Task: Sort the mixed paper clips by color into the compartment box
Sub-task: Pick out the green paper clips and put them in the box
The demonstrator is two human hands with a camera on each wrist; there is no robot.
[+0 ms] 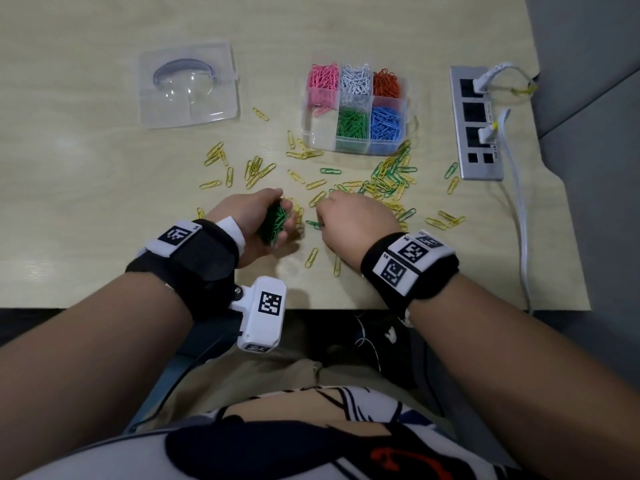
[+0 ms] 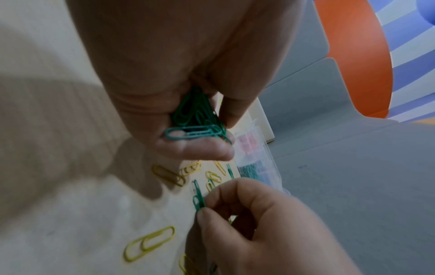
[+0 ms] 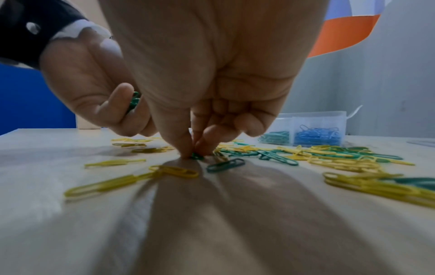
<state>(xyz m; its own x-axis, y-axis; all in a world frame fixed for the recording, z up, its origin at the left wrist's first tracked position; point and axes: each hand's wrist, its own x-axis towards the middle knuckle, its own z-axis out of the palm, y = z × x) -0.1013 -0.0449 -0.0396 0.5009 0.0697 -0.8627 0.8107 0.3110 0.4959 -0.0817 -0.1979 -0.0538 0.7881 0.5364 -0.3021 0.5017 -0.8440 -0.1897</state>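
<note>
Hands on pale woodgrain: left hand (image 1: 258, 223) clutching looped green wire clips (image 1: 275, 221), right hand (image 1: 353, 220) pinching one green clip (image 2: 197, 199).

The table (image 1: 86, 202) at frame centre looks like pale wood-grain laminate, smooth and matt. The compartment box (image 1: 353, 142) and its lid (image 1: 188, 84) at upper left are clear glossy plastic. The paper clips (image 1: 388, 183) have a smooth coloured coating. The power strip (image 1: 479, 171) at right shows brushed metal. Both wristbands (image 1: 433, 285) are black cloth.
</note>
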